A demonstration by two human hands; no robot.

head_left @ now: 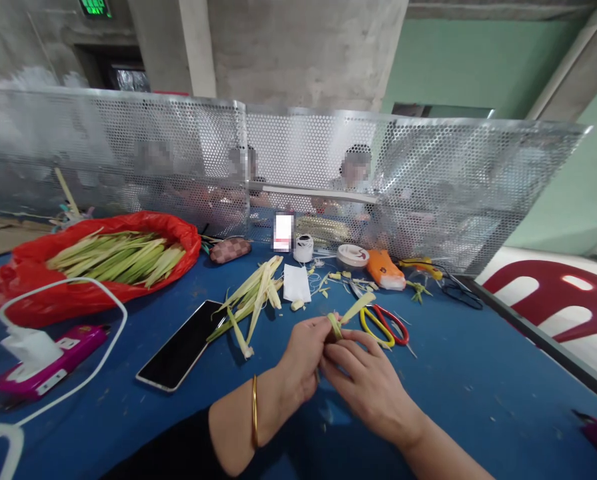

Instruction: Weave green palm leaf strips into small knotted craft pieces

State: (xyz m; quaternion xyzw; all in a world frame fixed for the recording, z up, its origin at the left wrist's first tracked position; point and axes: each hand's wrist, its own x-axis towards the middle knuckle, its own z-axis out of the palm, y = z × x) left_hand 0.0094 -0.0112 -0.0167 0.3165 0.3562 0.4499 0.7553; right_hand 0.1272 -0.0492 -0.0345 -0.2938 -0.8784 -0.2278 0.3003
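Note:
Both of my hands meet over the blue table, fingers closed around one pale green strip of husk-like leaf. My left hand pinches it from the left, where it forms a small loop. From the other side my right hand grips it with curled fingers, and a loose end points up and to the right. Just beyond lie scissors with red and yellow handles. A loose bunch of the same strips rests left of my hands, partly over a dark-screened phone.
A red plastic bag full of leaf strips stands at left, behind a purple power strip with a white cable. Farther back are a thread spool, a tape roll and an orange packet. A perforated metal screen separates people opposite.

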